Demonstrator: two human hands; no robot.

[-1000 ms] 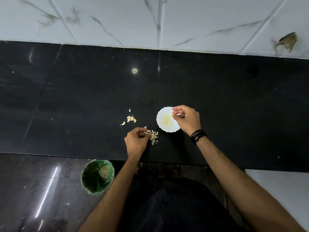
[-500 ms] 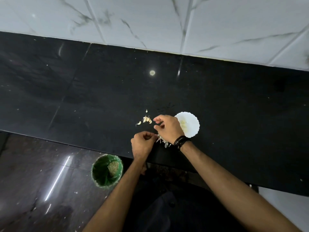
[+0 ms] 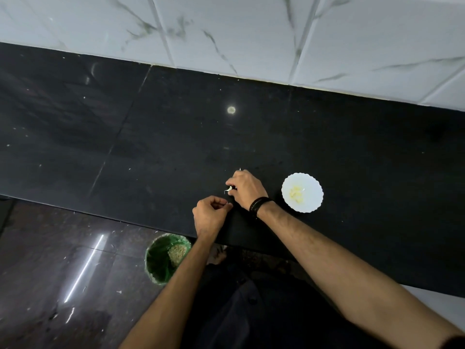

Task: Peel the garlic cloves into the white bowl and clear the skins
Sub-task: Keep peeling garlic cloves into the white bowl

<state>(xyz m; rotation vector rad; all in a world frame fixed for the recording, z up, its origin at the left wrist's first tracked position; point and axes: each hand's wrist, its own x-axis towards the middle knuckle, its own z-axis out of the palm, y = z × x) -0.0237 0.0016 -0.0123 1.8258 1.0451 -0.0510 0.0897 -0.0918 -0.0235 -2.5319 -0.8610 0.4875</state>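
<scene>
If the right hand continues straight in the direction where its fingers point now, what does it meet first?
Probably nothing soon. The right hand, pinching a pale unpeeled garlic clove, points leftward over the glossy black stone counter, which looks bare along that line. The left hand sits nearer, seemingly beside it; depth is unclear.

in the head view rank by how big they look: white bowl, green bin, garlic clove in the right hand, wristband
1. green bin, though it sits lower, on the floor, and an arm covers part of it
2. white bowl, close behind
3. wristband
4. garlic clove, mostly hidden by the right hand
</scene>
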